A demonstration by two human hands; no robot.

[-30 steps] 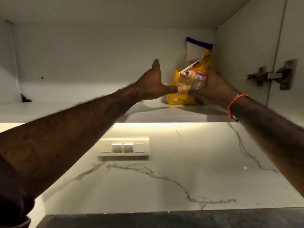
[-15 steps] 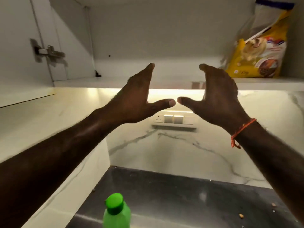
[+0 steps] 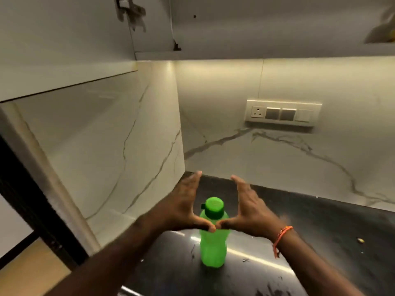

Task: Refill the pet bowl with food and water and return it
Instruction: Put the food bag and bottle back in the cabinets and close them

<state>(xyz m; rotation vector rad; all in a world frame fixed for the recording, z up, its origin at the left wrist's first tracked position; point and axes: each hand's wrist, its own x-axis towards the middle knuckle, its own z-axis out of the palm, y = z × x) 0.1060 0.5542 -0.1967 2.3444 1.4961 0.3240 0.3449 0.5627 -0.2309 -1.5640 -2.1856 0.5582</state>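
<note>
A green plastic bottle (image 3: 213, 246) with a darker green cap stands upright on the black counter (image 3: 320, 231). My left hand (image 3: 183, 208) and my right hand (image 3: 250, 210) hover on either side of its cap, fingers straight, thumbs meeting in front of the bottle's neck. Neither hand grips anything. A blurred corner of the yellow pet food bag (image 3: 382, 28) shows on the cupboard shelf at the top right. No pet bowl is in view.
A white marble backsplash carries a socket and switch panel (image 3: 282, 113). An open cupboard door with a hinge (image 3: 130, 11) hangs at the upper left. A marble side wall (image 3: 106, 146) bounds the counter on the left. Crumbs (image 3: 360, 240) lie on the counter.
Both hands left the food bag on the shelf and dropped down to the counter, now framing the green bottle. The view swung down and left.
</note>
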